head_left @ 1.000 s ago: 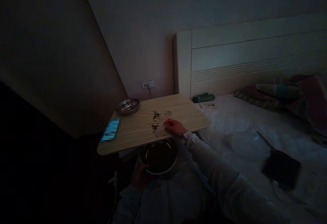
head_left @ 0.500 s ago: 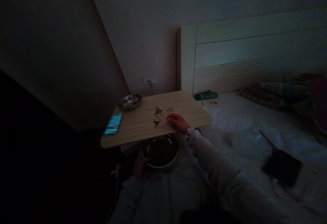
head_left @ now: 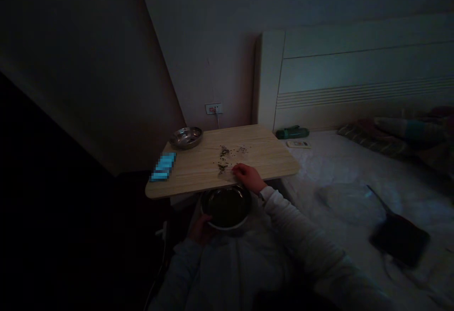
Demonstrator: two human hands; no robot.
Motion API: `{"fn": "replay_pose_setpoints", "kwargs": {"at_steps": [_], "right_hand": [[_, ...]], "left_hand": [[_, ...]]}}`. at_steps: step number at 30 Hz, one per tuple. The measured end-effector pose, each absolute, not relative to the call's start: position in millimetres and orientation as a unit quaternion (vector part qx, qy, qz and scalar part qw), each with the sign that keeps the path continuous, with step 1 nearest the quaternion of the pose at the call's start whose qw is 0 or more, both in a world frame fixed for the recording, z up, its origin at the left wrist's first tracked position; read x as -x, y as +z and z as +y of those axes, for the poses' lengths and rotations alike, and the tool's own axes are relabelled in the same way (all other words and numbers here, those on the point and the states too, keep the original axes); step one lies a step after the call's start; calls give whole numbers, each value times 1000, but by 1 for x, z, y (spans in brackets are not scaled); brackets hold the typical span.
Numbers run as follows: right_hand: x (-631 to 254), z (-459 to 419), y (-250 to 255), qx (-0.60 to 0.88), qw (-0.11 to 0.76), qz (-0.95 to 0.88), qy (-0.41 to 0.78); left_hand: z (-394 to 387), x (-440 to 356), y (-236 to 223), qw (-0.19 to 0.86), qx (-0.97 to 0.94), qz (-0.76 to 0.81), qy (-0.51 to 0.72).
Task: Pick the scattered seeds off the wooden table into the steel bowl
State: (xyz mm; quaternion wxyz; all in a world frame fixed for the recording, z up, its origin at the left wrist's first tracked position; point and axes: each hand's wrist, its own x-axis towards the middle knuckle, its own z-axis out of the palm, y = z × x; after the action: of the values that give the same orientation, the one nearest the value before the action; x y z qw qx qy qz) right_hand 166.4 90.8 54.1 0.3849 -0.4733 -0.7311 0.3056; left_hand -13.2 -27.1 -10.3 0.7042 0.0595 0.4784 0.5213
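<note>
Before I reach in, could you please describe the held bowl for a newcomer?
Find the wooden table by the bed. Below its near edge, the left hand holds a round bowl. Unlike the metal bowl on the table, it looks dark inside.

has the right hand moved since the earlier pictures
Yes, slightly: against the wooden table, the right hand is now a little closer to the near edge, beside the scattered dark grains.

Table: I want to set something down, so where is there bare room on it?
The table has one bare patch between the blurred blue item and the grains, another between the grains and the right edge. The middle front is crowded by grains and right hand, the left end by bowl and blue item.
</note>
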Motion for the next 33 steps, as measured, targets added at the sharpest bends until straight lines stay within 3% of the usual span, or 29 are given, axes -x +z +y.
{"fn": "replay_pose_setpoints", "kwargs": {"at_steps": [33], "right_hand": [[-165, 100, 49, 547, 415, -682, 252]], "left_hand": [[-30, 9, 4, 686, -40, 503, 525]]}}
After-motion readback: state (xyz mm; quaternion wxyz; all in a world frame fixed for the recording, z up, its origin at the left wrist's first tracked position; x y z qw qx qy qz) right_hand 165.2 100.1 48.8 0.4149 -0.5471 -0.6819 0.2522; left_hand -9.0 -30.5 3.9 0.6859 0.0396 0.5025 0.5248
